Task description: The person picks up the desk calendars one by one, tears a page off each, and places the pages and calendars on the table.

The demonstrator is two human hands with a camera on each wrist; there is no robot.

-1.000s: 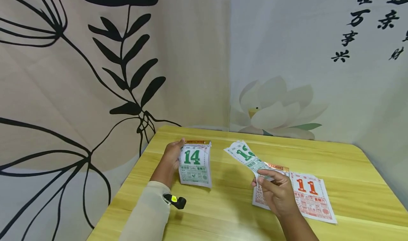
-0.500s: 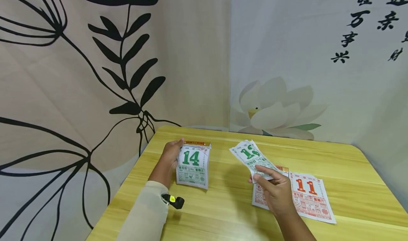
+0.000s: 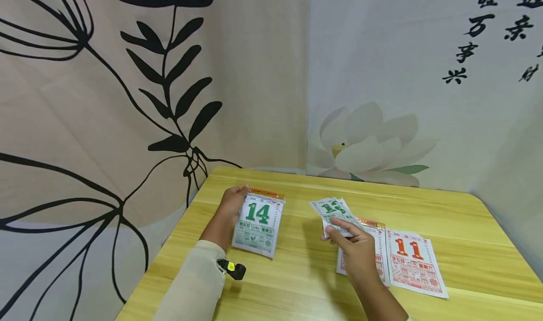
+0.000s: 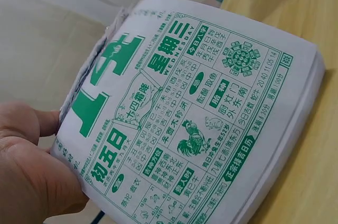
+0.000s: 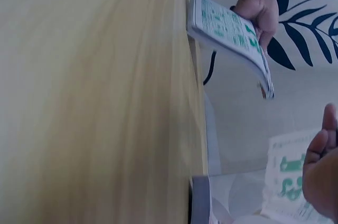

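Note:
My left hand (image 3: 232,207) grips the upper left corner of a tear-off calendar pad (image 3: 257,226), its top page printed with a green 14. In the left wrist view the thick pad (image 4: 174,113) slants with its lower end close to the table. My right hand (image 3: 354,248) pinches a few torn calendar sheets (image 3: 335,209) with green print between thumb and fingers; 13 shows on the sheet (image 5: 288,182) in the right wrist view. Under that hand lies a second calendar pad (image 3: 380,250) with red print and an orange-red top band, partly hidden by it.
Right beside the second pad lies calendar paper (image 3: 415,264) with a red 11. The wooden table (image 3: 292,283) ends at the back against printed wall cloth (image 3: 263,76). A black wrist camera (image 3: 232,268) sits on the left sleeve.
My right hand has drawn slightly left with the sheets, which now lie flatter and overlap more, uncovering more of the second pad. The pad with 14 has tilted a little, its lower end swinging left.

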